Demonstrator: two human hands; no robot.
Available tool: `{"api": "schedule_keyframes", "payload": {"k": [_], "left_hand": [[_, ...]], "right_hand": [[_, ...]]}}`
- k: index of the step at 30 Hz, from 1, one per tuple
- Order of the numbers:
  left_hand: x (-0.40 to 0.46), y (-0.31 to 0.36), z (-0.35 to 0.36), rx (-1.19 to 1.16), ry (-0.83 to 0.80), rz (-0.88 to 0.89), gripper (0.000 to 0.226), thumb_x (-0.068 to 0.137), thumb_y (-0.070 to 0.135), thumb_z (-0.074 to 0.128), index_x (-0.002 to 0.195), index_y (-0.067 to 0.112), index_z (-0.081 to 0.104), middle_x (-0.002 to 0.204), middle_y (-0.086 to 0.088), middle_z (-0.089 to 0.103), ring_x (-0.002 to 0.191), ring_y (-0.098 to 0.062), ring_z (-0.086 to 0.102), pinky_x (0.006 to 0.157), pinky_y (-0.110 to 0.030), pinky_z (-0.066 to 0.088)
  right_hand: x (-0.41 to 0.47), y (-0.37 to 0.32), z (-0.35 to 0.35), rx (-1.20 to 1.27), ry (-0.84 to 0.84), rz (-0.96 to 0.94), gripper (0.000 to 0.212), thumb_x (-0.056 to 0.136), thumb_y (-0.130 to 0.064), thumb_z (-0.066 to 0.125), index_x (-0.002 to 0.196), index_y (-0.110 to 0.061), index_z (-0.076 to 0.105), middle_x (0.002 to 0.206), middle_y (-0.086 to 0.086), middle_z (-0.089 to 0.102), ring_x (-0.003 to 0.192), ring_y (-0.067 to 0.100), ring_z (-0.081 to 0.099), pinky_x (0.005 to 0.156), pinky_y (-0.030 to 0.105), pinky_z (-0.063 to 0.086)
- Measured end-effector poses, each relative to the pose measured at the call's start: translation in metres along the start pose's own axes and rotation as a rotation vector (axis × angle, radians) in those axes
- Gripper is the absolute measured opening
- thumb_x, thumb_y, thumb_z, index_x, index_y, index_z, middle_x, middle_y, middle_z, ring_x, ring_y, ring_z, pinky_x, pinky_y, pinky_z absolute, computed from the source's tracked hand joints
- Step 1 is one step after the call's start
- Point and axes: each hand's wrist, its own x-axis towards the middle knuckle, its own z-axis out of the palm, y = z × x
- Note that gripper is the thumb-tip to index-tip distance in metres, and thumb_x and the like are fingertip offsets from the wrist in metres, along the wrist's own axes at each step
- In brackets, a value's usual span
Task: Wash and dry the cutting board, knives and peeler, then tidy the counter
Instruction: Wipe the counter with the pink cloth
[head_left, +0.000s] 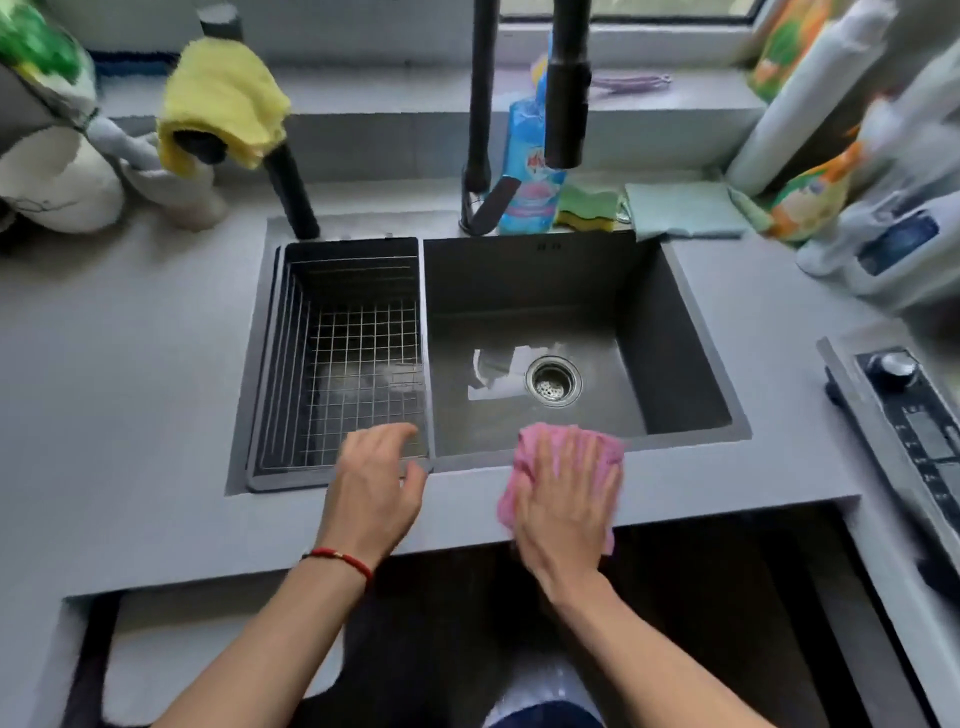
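The right hand (563, 499) lies flat with fingers (571, 457) straight, pressing a pink cloth (524, 457) onto the grey table (130, 441) at the sink's (691, 332) front rim; the cloth shows past the fingertips at 12 o'clock and beside the palm at 9 o'clock. At 9 o'clock of it, apart, the left hand (374, 488) hovers with fingers loosely curled, holding nothing, over the near corner of the wire basket (343, 353). At 12 o'clock stand a dark faucet (480, 104) and a blue bottle (532, 171)
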Motion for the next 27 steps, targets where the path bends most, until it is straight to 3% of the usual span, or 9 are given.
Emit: {"api": "schedule_keyframes", "payload": {"k": [2, 4, 7, 9, 12, 16, 19, 22, 27], "left_hand": [[0.017, 0.016, 0.008, 0.008, 0.029, -0.029, 0.031, 0.091, 0.007, 0.063, 0.123, 0.006, 0.066, 0.120, -0.009, 0.068, 0.117, -0.029, 0.055, 0.104, -0.037, 0.040], [0.032, 0.034, 0.019, 0.014, 0.034, -0.018, 0.030, 0.090, 0.007, 0.063, 0.119, 0.006, 0.067, 0.117, -0.010, 0.069, 0.115, -0.030, 0.057, 0.102, -0.039, 0.042], [0.044, 0.054, 0.032, 0.005, 0.010, 0.029, 0.028, 0.089, 0.005, 0.062, 0.117, 0.007, 0.067, 0.116, -0.009, 0.068, 0.114, -0.030, 0.055, 0.101, -0.041, 0.044], [0.046, 0.069, 0.043, 0.007, -0.051, 0.066, 0.029, 0.090, 0.005, 0.062, 0.119, 0.006, 0.067, 0.117, -0.010, 0.067, 0.117, -0.030, 0.054, 0.103, -0.040, 0.044], [0.038, 0.085, 0.052, 0.012, -0.149, 0.111, 0.033, 0.090, 0.008, 0.062, 0.124, 0.007, 0.065, 0.121, -0.010, 0.066, 0.120, -0.029, 0.052, 0.105, -0.040, 0.043], [0.027, 0.088, 0.055, 0.053, -0.190, 0.103, 0.041, 0.091, 0.016, 0.062, 0.131, 0.010, 0.060, 0.128, -0.007, 0.062, 0.125, -0.027, 0.047, 0.106, -0.039, 0.042], [0.029, 0.105, 0.062, 0.060, -0.251, 0.151, 0.047, 0.093, 0.022, 0.059, 0.139, 0.014, 0.054, 0.135, -0.005, 0.057, 0.132, -0.024, 0.041, 0.110, -0.037, 0.039], [0.037, 0.136, 0.074, 0.051, -0.321, 0.248, 0.051, 0.094, 0.027, 0.057, 0.144, 0.016, 0.049, 0.140, -0.003, 0.053, 0.136, -0.022, 0.037, 0.113, -0.034, 0.036], [0.071, 0.181, 0.105, 0.039, -0.362, 0.334, 0.055, 0.093, 0.032, 0.058, 0.145, 0.020, 0.046, 0.144, 0.000, 0.050, 0.137, -0.020, 0.035, 0.114, -0.036, 0.036]], "right_hand": [[-0.006, -0.052, 0.016, -0.003, 0.068, -0.223, 0.068, 0.103, -0.044, 0.032, 0.162, -0.011, 0.020, 0.169, 0.018, 0.011, 0.156, 0.038, 0.003, 0.124, 0.059, -0.006], [-0.008, -0.073, 0.020, -0.011, -0.044, -0.397, 0.067, 0.103, -0.044, 0.037, 0.161, -0.014, 0.021, 0.169, 0.015, 0.013, 0.157, 0.037, 0.004, 0.124, 0.061, 0.000], [0.010, -0.010, 0.015, 0.026, -0.003, -0.514, 0.061, 0.105, -0.044, 0.036, 0.160, -0.016, 0.030, 0.168, 0.008, 0.023, 0.157, 0.031, 0.013, 0.122, 0.061, 0.019], [0.028, 0.071, -0.001, -0.057, 0.092, -0.416, 0.060, 0.104, -0.042, 0.035, 0.157, -0.015, 0.037, 0.166, 0.010, 0.026, 0.155, 0.030, 0.020, 0.122, 0.060, 0.022], [0.063, 0.179, -0.036, -0.162, -0.004, -0.066, 0.067, 0.103, -0.055, 0.009, 0.164, -0.026, 0.007, 0.171, 0.006, 0.000, 0.158, 0.025, -0.003, 0.126, 0.054, 0.005], [0.065, 0.142, -0.031, -0.034, 0.112, 0.406, 0.067, 0.103, -0.048, 0.011, 0.164, -0.020, 0.010, 0.170, 0.017, 0.001, 0.157, 0.035, -0.005, 0.126, 0.055, 0.004], [0.034, 0.084, -0.006, 0.011, 0.144, 0.292, 0.069, 0.104, -0.049, 0.011, 0.163, -0.016, -0.002, 0.169, 0.020, -0.006, 0.156, 0.038, -0.009, 0.126, 0.056, 0.002], [0.017, 0.117, -0.005, -0.050, 0.068, 0.078, 0.070, 0.106, -0.054, 0.011, 0.160, -0.020, -0.017, 0.167, 0.015, -0.021, 0.154, 0.034, -0.022, 0.126, 0.053, -0.003], [0.053, 0.238, -0.034, 0.002, 0.150, 0.673, 0.077, 0.102, -0.060, 0.015, 0.162, -0.017, -0.008, 0.167, 0.027, -0.008, 0.153, 0.044, -0.015, 0.124, 0.060, 0.001]]}}
